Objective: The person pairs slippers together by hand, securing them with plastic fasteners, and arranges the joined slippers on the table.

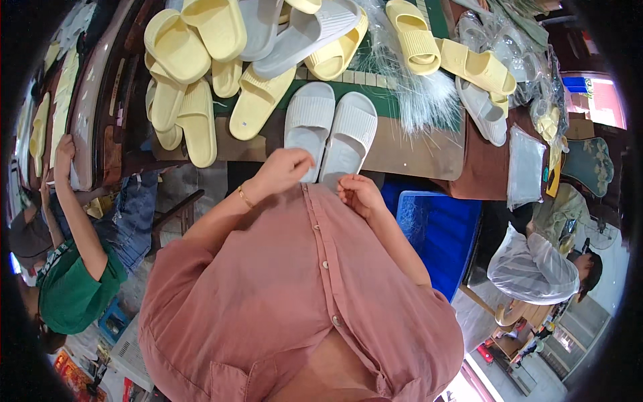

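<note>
A pair of grey slide slippers lies side by side at the table's near edge, straight in front of me. My left hand (284, 171) is curled in over the near end of the left grey slipper (311, 110), fingertips pinched together. Close to the near end of the right grey slipper (349, 130), my right hand (362, 194) is also closed, thumb and fingers pressed together. Whatever sits between the fingers of either hand is too small or hidden to name. Whether the hands touch the slippers is unclear.
Yellow slippers (199, 124) and more grey ones (315, 33) are heaped at the far left. A bundle of clear plastic strands (425, 100) lies right of the pair. Below the table edge stands a blue crate (439, 231). People work on both sides.
</note>
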Demonstrator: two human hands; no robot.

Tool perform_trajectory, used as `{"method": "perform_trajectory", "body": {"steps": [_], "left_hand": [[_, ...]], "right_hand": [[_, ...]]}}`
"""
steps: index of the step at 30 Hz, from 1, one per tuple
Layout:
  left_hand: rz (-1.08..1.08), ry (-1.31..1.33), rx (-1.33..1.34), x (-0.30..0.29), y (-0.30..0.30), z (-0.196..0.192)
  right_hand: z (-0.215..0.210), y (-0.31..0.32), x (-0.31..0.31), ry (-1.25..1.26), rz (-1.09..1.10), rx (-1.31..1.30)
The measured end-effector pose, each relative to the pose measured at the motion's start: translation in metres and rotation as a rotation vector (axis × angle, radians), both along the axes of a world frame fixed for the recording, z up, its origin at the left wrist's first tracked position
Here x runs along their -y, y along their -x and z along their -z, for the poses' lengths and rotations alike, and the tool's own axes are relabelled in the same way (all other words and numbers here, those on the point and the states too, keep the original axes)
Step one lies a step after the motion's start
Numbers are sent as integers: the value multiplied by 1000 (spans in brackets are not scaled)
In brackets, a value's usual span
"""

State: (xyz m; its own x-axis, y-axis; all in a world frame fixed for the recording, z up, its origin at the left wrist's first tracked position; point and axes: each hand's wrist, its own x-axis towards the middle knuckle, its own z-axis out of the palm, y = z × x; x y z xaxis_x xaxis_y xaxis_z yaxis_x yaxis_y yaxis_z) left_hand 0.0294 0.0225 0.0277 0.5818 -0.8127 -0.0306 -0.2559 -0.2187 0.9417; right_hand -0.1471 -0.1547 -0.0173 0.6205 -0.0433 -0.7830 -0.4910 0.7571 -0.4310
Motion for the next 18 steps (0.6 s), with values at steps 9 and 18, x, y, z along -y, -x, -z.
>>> {"method": "perform_trajectory", "body": {"steps": [9,18], "left_hand": [[292,-344,-1,-14,16,8],[110,-395,-99,-30,19,17]], "right_hand": [[15,11,-5,-76,88,-105],[8,6,-9,-49,161,-135]]}}
